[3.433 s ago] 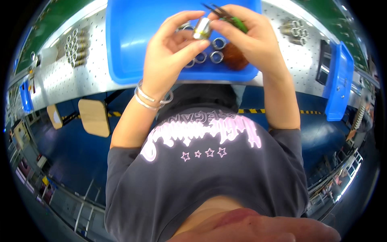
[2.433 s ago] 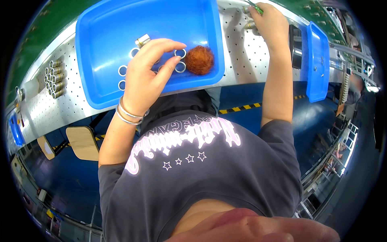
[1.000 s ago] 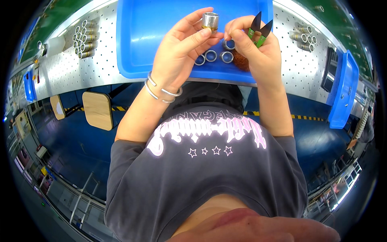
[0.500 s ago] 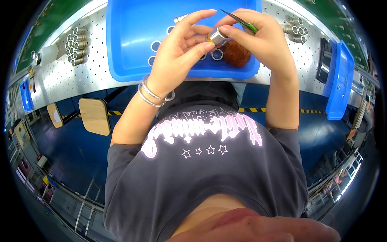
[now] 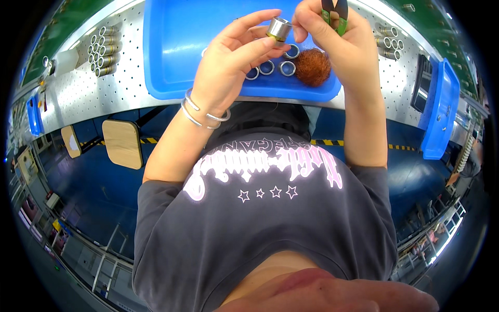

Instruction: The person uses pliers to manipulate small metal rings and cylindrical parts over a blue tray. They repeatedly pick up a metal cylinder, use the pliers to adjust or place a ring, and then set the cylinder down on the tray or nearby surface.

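My left hand (image 5: 226, 60) is closed on a short shiny metal sleeve (image 5: 279, 28) with a yellowish band at its lower end, held between thumb and fingers above the blue tray. Just right of the sleeve is my right hand (image 5: 345, 49), its thumb and index finger drawn together near it but apart. Tucked in that hand are small snips (image 5: 340, 16) with dark jaws spread apart and green handles; the palm hides the rest. Beneath the hands, several metal rings or sleeves (image 5: 287, 68) stand in the tray beside a ball of coppery wire wool (image 5: 313, 67).
The blue tray (image 5: 176, 78) sits on a perforated metal bench (image 5: 130, 86). Stacks of similar sleeves lie at left (image 5: 104, 52) and right (image 5: 390, 42). Farther right are a dark flat device (image 5: 421, 83) and another blue tray (image 5: 441, 112). A wooden-topped stool (image 5: 122, 144) stands at left below the bench.
My right hand has drawn back from the sleeve and turned, so the snips now point away with both jaws showing. The left hand has tipped the sleeve more upright and raised it slightly.
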`<state>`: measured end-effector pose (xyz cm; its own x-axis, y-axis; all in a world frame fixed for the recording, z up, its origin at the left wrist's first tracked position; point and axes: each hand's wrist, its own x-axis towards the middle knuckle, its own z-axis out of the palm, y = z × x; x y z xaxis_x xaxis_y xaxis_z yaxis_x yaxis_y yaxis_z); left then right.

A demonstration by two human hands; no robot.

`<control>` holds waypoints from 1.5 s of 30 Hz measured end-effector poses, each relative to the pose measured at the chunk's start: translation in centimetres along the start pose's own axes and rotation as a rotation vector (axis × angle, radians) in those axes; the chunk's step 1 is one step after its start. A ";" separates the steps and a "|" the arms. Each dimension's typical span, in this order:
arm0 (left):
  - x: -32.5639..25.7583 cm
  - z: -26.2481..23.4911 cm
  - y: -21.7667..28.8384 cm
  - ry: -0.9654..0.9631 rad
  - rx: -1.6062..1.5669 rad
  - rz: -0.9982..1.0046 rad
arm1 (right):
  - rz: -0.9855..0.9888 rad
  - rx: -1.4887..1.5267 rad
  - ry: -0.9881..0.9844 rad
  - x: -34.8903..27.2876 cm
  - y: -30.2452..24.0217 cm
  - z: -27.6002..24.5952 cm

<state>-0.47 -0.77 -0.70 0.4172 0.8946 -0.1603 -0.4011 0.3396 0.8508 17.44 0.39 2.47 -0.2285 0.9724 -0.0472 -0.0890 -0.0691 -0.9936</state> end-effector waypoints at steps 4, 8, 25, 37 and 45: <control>-0.1 0.4 -0.1 -0.022 0.078 0.006 | 0.081 0.055 0.059 1.1 -1.0 0.3; -0.1 0.3 0.2 -0.067 0.162 0.044 | 0.104 0.228 0.110 2.2 0.8 -0.6; -0.4 -0.1 0.6 0.080 -0.063 -0.012 | -0.256 0.478 0.227 0.2 -0.4 -3.2; -0.2 -0.6 -0.4 0.040 0.061 0.107 | -0.353 0.279 -0.031 1.1 -2.9 -0.1; -0.3 -0.2 -0.3 0.072 0.108 0.115 | -0.339 0.194 0.102 2.4 -3.5 0.3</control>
<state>-0.65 -1.09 -0.98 0.3127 0.9455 -0.0905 -0.3513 0.2037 0.9138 16.90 2.86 5.88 -0.0582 0.9638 0.2604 -0.3264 0.2281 -0.9173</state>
